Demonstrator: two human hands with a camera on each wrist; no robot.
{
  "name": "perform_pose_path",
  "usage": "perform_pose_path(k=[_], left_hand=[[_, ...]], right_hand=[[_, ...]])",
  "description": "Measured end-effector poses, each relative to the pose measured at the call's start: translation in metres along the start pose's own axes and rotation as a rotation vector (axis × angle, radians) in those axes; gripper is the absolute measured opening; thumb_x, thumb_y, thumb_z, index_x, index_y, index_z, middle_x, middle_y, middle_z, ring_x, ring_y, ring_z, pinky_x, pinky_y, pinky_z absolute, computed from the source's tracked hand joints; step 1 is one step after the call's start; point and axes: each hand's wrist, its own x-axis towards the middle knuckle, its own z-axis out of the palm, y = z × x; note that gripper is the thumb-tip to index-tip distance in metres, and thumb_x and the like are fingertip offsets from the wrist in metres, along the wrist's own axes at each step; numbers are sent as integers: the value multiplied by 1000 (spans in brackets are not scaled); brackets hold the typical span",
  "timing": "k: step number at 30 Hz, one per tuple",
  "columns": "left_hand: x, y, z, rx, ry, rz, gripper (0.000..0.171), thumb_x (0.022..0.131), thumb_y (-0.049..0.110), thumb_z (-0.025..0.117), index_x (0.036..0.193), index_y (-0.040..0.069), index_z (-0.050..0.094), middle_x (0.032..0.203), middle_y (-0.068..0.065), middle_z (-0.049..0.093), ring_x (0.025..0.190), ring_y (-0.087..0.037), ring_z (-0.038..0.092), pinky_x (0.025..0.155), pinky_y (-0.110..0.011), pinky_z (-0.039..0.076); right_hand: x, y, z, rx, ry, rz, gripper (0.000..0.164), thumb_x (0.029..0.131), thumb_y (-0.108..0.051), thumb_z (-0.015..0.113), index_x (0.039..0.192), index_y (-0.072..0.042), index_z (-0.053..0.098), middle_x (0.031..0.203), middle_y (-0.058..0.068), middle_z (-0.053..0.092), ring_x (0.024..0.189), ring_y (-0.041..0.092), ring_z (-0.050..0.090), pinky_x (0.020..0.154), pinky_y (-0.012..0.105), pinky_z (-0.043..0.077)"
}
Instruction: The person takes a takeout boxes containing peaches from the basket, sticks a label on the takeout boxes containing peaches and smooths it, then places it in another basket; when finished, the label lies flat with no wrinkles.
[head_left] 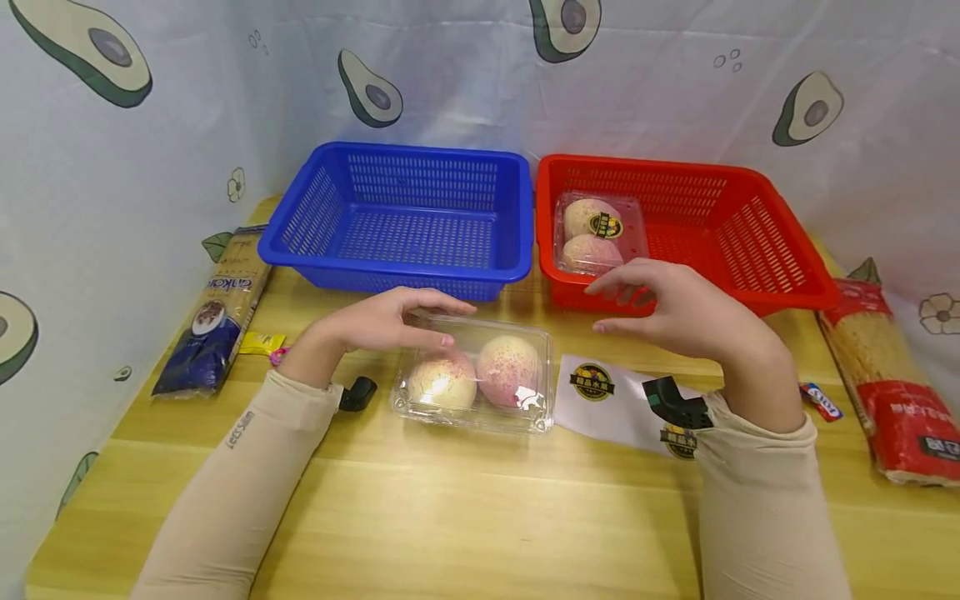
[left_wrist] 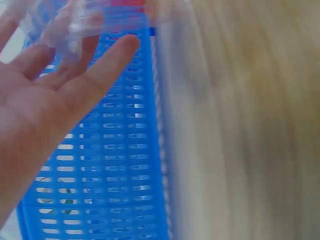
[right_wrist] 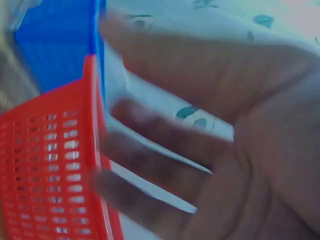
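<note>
Two round cream-and-pink peaches (head_left: 510, 372) lie in a clear plastic box (head_left: 480, 423) at the middle of the table. My left hand (head_left: 390, 321) is over the box's back left part, thumb and fingers extended. In the left wrist view, clear plastic (left_wrist: 100, 17) overlaps the fingers of that hand; whether they press on it I cannot tell. My right hand (head_left: 667, 312) hovers near the front of the red basket (head_left: 780, 242), fingers apart and holding nothing. Inside that basket, a similar box (head_left: 637, 225) of peaches bears a black-and-gold label (head_left: 605, 225).
A blue basket (head_left: 397, 271) stands left of the red one. A white label sheet (head_left: 622, 400) lies right of the box. Packaged noodles (head_left: 217, 308) rest at left, with a red-ended noodle pack (head_left: 892, 383) at right. Small wrapped sweets, one yellow (head_left: 261, 342), lie nearby.
</note>
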Motion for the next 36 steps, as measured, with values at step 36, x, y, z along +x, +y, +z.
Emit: perform_pose_path(k=[36], left_hand=[[-3,18,14,156,-161,-47,101,72,34,93,155,22,37,155,2,31,139,-36,34,112,-48,35]], right_hand=[[30,33,49,89,-508,136,23,77,0,83,84,-8,63,77,2,55,76,20,51,66,31,46]])
